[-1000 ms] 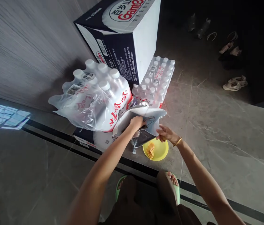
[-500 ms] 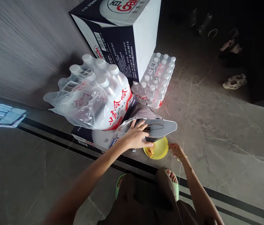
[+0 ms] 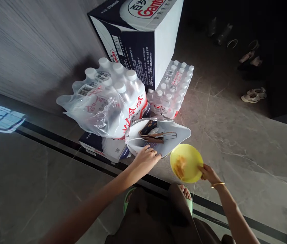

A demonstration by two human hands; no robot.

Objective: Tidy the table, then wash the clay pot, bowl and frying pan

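Note:
My left hand (image 3: 148, 158) is closed on the near rim of a white-lined bag (image 3: 176, 133), whose mouth gapes upward. Inside it lies a folded brown-and-dark paper item (image 3: 152, 135) with a thin cord loop. To the right, my right hand (image 3: 208, 172) pinches the edge of a round yellow plate (image 3: 193, 159), held above the floor beside the bag. Some orange-brown scraps (image 3: 179, 166), blurred and hard to identify, rest on the plate's left side.
Shrink-wrapped water bottles (image 3: 102, 105) sit on a low carton (image 3: 102, 149) left of the bag. Behind are a tall carton (image 3: 135, 51) and another bottle pack (image 3: 171, 88). Shoes (image 3: 254, 95) lie at the far right. My slippered feet (image 3: 189, 203) are just below the plate.
My right hand has taken hold of the yellow plate and lifted it up and rightward. My left hand has moved from over the bag's mouth to its near rim, and the mouth is wider.

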